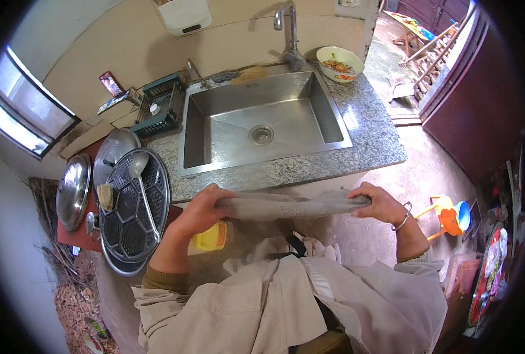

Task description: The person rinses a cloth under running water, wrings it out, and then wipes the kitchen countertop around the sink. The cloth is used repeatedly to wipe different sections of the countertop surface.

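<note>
A grey cloth (289, 205) is stretched between my two hands, in front of the counter's near edge. My left hand (208, 204) grips one end of it, and my right hand (373, 202), with a bangle (403, 217) on the wrist, has hold of the other. The cloth looks folded and slightly blurred. Beyond it lies a stainless steel sink (262, 115) with bare walls and a round drain (261, 135). Behind the basin rises a metal faucet (293, 35).
Left of the sink stand a green dish rack (158, 108), a perforated steamer tray (134, 208) bearing a ladle (140, 177), and metal lids (74, 192). A bowl of food (340, 64) sits on the granite counter's (369, 119) right corner. An open door (479, 101) is at right.
</note>
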Available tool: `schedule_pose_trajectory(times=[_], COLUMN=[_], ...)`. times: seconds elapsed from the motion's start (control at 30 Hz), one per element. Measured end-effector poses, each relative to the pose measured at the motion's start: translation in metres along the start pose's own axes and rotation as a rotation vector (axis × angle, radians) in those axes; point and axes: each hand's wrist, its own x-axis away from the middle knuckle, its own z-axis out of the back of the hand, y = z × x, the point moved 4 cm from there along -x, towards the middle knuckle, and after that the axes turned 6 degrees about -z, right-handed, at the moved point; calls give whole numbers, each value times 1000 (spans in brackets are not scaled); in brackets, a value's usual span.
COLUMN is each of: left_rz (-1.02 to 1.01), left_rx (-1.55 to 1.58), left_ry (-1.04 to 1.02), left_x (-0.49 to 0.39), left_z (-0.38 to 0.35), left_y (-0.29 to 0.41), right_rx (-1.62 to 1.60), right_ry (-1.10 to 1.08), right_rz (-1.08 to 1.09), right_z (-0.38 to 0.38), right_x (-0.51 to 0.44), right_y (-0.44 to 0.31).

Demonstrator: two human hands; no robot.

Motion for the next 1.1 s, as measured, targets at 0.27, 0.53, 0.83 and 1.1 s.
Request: schedule_pose_trajectory(times=[0.27,0.53,0.83,1.1], left_rz=[-308,-202,-565,-152], left_rx=[-111,288,53,48], left_ry=[378,598,565,41], left_x=[-45,-139,-121,-82], left_z=[41,67,33,-69], left_y=[51,111,121,66], right_rx=[237,257,357,116], right_ry=[505,975,969,360], right_rz=[238,349,465,37], right_z=[73,177,160,97], right_x=[27,11,54,55], right_y=[-18,-73,-34,82])
